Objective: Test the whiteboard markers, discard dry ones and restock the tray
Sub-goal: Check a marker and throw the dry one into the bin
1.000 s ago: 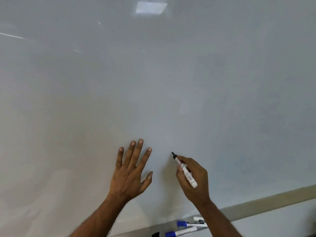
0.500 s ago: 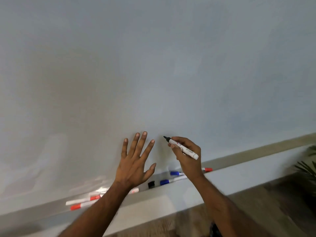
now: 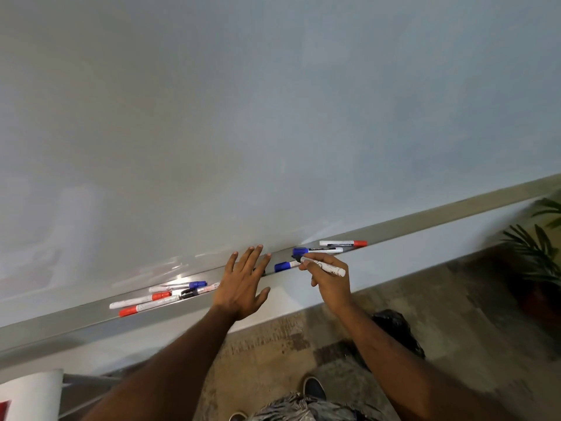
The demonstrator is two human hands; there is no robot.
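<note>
My right hand (image 3: pixel 329 279) pinches an uncapped white marker (image 3: pixel 326 266) with a dark tip, held just above the grey tray (image 3: pixel 76 314) under the whiteboard (image 3: pixel 273 117). My left hand (image 3: pixel 244 284) reaches over the tray with fingers straight and spread, holding nothing. On the tray to the left lie several markers with red (image 3: pixel 138 300), blue (image 3: pixel 179 286) and black caps. To the right lie a blue-capped marker (image 3: pixel 317 250), another blue one (image 3: pixel 283 266) and a red-capped one (image 3: pixel 343 243).
A black bag (image 3: pixel 394 326) sits on the floor below my right arm. A potted plant (image 3: pixel 534 247) stands at the right edge. A white object (image 3: pixel 30 393) shows at the lower left. My shoes (image 3: pixel 314 388) are on the patterned floor.
The view has tilted down, bringing the tray and floor into sight. Both hands have dropped from the board surface to the tray, the right still holding the uncapped marker.
</note>
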